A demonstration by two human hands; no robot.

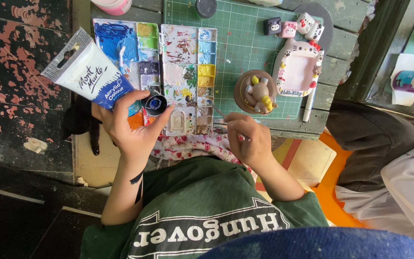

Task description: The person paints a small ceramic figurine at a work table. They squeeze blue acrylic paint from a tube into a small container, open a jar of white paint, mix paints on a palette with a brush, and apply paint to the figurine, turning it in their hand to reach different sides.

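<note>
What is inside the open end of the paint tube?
Dark blue paint shows inside the open mouth of the paint tube, held by the left hand. How much paint is left inside is hidden by the tube's white wall.

The left hand point(129, 125) holds a paint tube point(92, 76) at the left end of the paint palette point(178, 72), the tube's open mouth just beside the palette's near left corner. The palette lies partly on the cutting mat point(245, 43). To its right on the mat stands a round figurine point(257, 92), with a cat-shaped frame point(297, 69) further right. The right hand point(247, 139) hovers at the table's near edge, below the figurine, holding a thin brush point(219, 113).
</note>
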